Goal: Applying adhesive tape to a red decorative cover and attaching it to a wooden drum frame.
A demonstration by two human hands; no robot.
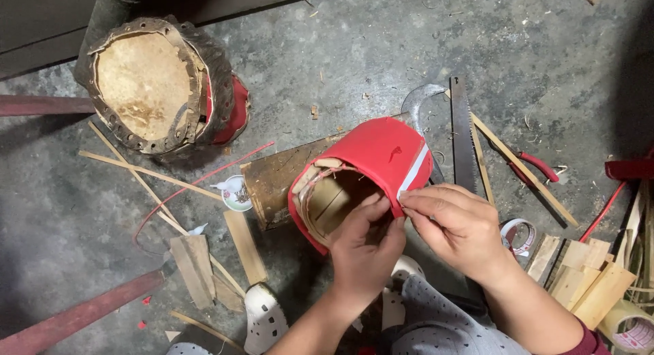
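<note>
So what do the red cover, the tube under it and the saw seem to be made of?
Red cover: probably thin matte paper or plastic sheet; it curves smoothly, and both hands, left hand and right hand, pinch its edge.
Tube: likely bamboo; brown, hollow, with pale layered walls.
Saw: a grey toothed blade, apparently dull metal.

A rough grey concrete floor [354, 48] fills the scene, stained and littered with wood chips; at the far left a dark wall base [41, 28] meets it; the far right corner lies in shadow; daylight falls evenly across the middle.
</note>
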